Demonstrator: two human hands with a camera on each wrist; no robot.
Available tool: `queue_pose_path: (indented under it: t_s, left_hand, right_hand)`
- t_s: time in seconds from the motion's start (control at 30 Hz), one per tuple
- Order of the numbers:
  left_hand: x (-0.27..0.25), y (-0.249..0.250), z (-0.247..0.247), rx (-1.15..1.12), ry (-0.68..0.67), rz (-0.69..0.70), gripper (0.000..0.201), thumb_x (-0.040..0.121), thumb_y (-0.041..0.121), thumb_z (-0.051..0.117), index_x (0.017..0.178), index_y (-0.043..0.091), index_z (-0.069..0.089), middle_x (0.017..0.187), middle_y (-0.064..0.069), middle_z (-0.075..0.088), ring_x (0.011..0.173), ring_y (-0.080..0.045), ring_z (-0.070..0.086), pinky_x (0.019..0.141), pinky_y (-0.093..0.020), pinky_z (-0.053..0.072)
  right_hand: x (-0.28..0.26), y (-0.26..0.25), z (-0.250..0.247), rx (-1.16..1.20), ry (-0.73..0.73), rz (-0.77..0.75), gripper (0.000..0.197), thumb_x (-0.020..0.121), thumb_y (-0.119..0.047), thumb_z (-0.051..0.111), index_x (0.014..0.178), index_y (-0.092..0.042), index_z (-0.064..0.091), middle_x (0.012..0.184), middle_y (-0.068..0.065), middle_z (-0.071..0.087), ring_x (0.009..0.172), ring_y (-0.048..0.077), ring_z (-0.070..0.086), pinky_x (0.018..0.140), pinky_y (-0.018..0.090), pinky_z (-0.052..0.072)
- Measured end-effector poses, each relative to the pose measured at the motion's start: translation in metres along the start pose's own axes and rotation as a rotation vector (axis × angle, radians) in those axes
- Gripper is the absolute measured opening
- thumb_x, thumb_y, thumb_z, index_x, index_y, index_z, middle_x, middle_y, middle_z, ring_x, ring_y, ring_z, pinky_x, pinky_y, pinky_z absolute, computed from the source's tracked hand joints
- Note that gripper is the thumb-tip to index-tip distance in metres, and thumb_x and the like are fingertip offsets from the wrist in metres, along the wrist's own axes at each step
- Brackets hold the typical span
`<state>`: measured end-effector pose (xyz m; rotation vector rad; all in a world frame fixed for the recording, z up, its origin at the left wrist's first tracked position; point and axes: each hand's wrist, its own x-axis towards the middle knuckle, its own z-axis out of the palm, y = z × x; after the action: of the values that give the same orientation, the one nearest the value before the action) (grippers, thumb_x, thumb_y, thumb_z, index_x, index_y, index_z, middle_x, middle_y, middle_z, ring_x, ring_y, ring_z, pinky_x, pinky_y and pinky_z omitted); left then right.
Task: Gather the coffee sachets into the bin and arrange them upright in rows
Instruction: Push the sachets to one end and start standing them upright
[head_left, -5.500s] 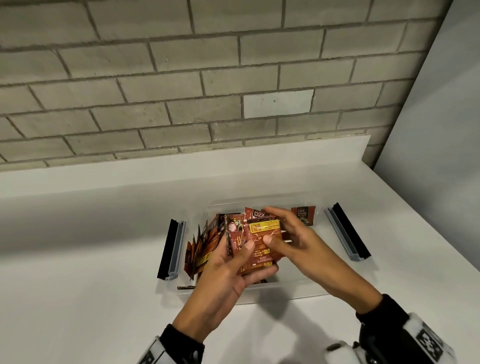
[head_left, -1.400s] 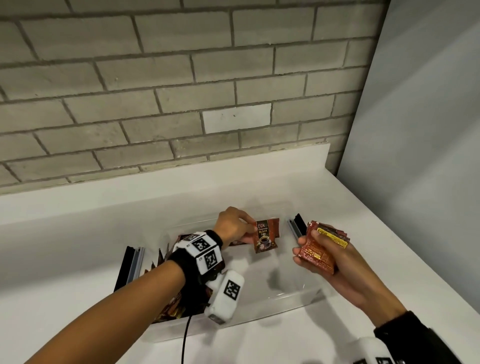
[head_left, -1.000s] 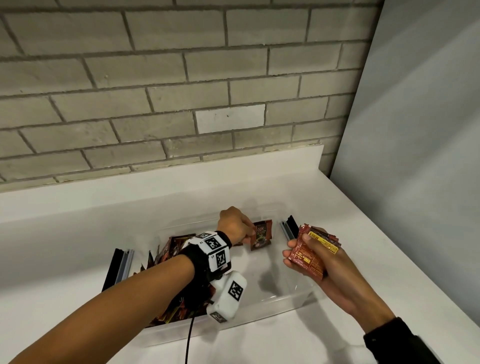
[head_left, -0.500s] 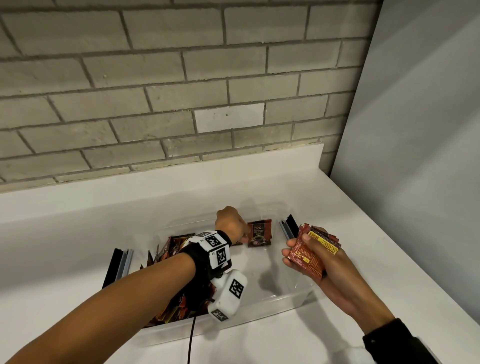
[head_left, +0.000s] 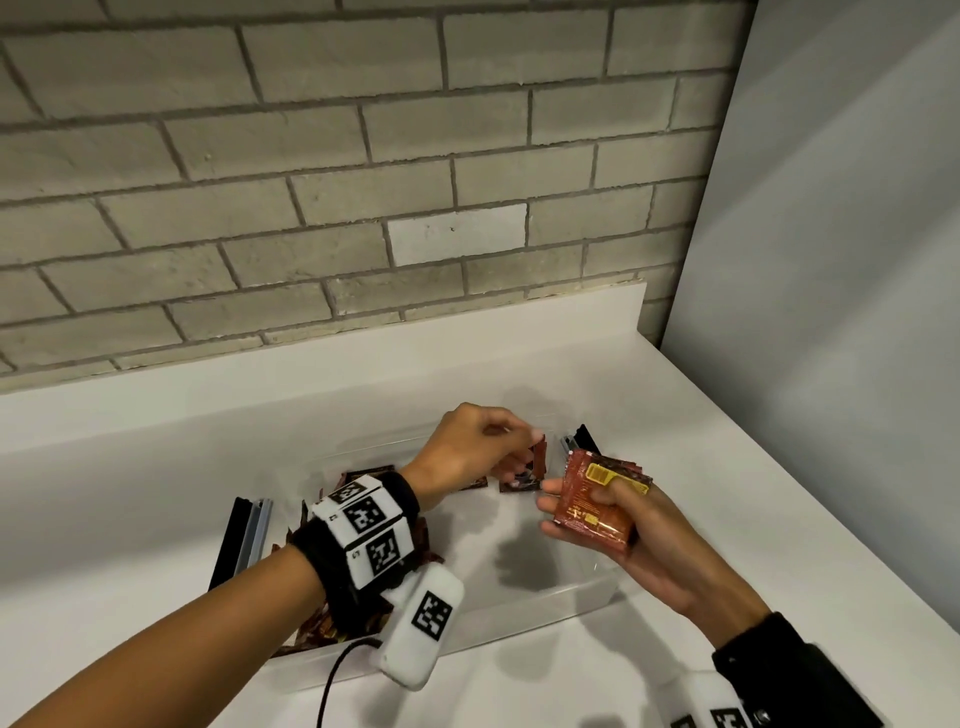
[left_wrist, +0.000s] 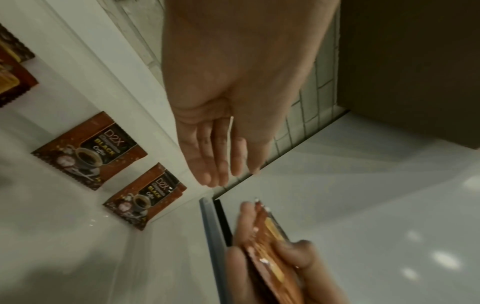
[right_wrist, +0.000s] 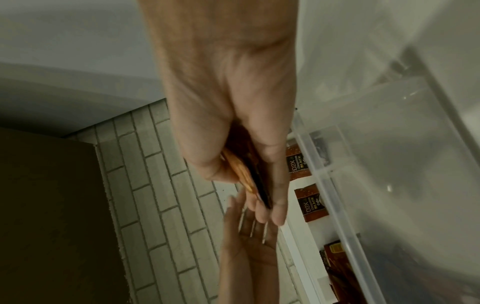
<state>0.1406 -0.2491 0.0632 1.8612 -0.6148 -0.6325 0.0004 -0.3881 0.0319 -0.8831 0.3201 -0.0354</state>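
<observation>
A clear plastic bin (head_left: 524, 616) sits on the white counter. My left hand (head_left: 527, 439) reaches over the bin's far right corner and pinches one brown coffee sachet (head_left: 541, 460), seen edge-on. Just right of it my right hand (head_left: 587, 514) grips a stack of red-orange sachets (head_left: 592, 506) above the bin's right end. Two "D2X Black Coffee" sachets (left_wrist: 89, 151) (left_wrist: 145, 195) lean against the bin's far wall below my left hand (left_wrist: 223, 160). More sachets (head_left: 311, 631) crowd the bin's left end, mostly hidden by my left wrist.
Black and grey lid latches flank the bin at its left end (head_left: 241, 540) and right end (head_left: 581, 441). A grey brick wall (head_left: 363, 208) rises behind the counter's raised back edge, and a plain grey wall (head_left: 831, 312) bounds the right side.
My left hand has lifted from the bin's far wall and moved right toward the stack in my right hand, with a sachet turned edge-on. The right hand has barely moved.
</observation>
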Motion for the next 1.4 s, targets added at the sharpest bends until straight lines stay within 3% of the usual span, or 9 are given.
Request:
queue_pose_path:
  t_s: [0.13,0.37,0.5,0.6,0.7,0.83,0.93,1.2,1.4]
  left_hand:
    - [-0.018,0.011,0.001,0.078,-0.108,0.135,0.023,0.085,0.031,0.069,0.102,0.015,0.071,0.097,-0.007,0.072,0.084,-0.014,0.067,0.076,-0.028,0.056]
    - [-0.032,0.013,0.013,0.337,-0.049,0.231,0.031,0.078,0.032,0.077,0.104,0.019,0.068,0.096,-0.001,0.067,0.083,-0.007,0.061,0.066,-0.008,0.047]
    - [-0.036,0.01,0.011,0.531,-0.159,0.335,0.05,0.072,0.035,0.08,0.117,0.023,0.063,0.108,0.004,0.058,0.097,-0.008,0.053,0.082,-0.014,0.045]
    - [-0.042,0.006,0.008,0.653,-0.176,0.532,0.056,0.076,0.022,0.078,0.128,0.018,0.057,0.116,0.003,0.059,0.098,0.004,0.044,0.085,-0.003,0.033]
    - [-0.046,0.004,0.008,0.558,-0.101,0.611,0.043,0.083,0.012,0.071,0.125,0.015,0.061,0.114,0.002,0.069,0.099,0.004,0.059,0.086,-0.006,0.044]
    - [-0.034,0.004,-0.007,0.4,0.114,0.49,0.012,0.087,0.012,0.068,0.098,0.01,0.073,0.086,0.003,0.074,0.077,-0.005,0.068,0.071,-0.017,0.052]
    - [-0.013,-0.001,-0.023,0.325,0.184,0.328,0.01,0.083,0.011,0.072,0.093,0.008,0.075,0.082,-0.002,0.075,0.075,-0.01,0.07,0.069,-0.012,0.051]
    - [0.031,-0.03,-0.015,0.186,0.081,-0.139,0.014,0.076,0.0,0.077,0.09,-0.002,0.074,0.07,-0.01,0.069,0.054,-0.009,0.063,0.055,-0.015,0.054]
    - [0.04,-0.035,0.002,0.211,0.061,-0.204,0.015,0.077,-0.011,0.071,0.092,-0.013,0.07,0.066,-0.009,0.062,0.045,-0.009,0.059,0.041,-0.012,0.046]
  right_hand:
    - [0.001,0.001,0.004,-0.106,-0.04,-0.001,0.027,0.095,0.001,0.047,0.121,0.003,0.055,0.112,0.028,0.066,0.103,0.041,0.065,0.08,0.047,0.058]
    - [0.004,0.001,0.009,-0.266,0.0,-0.008,0.039,0.078,-0.012,0.066,0.117,-0.005,0.063,0.109,0.016,0.071,0.1,0.03,0.069,0.078,0.033,0.059]
    - [0.005,-0.002,0.01,-0.228,0.028,0.002,0.036,0.081,-0.013,0.066,0.116,-0.002,0.064,0.107,0.018,0.071,0.097,0.029,0.07,0.075,0.033,0.059]
    - [0.007,-0.004,0.008,-0.188,0.055,0.018,0.039,0.079,-0.017,0.068,0.115,-0.003,0.063,0.104,0.018,0.072,0.094,0.027,0.071,0.073,0.034,0.059]
    - [0.007,-0.002,0.009,-0.202,0.032,0.009,0.036,0.084,-0.024,0.064,0.113,-0.002,0.066,0.101,0.019,0.072,0.089,0.028,0.07,0.074,0.034,0.059]
    - [0.009,-0.006,0.006,-0.103,0.119,-0.047,0.049,0.086,-0.041,0.057,0.108,0.002,0.067,0.09,0.022,0.069,0.078,0.029,0.068,0.069,0.035,0.059]
    - [0.011,-0.009,-0.002,0.042,0.151,-0.048,0.051,0.098,-0.037,0.045,0.118,0.008,0.056,0.092,0.025,0.068,0.075,0.03,0.068,0.069,0.036,0.06]
    - [0.007,-0.004,-0.002,0.173,0.131,-0.055,0.035,0.095,-0.013,0.032,0.099,0.008,0.061,0.099,0.031,0.067,0.083,0.036,0.069,0.079,0.046,0.059]
    - [0.007,-0.003,-0.001,0.139,0.148,-0.072,0.034,0.096,-0.012,0.033,0.107,0.008,0.058,0.099,0.031,0.067,0.084,0.036,0.07,0.08,0.045,0.059]
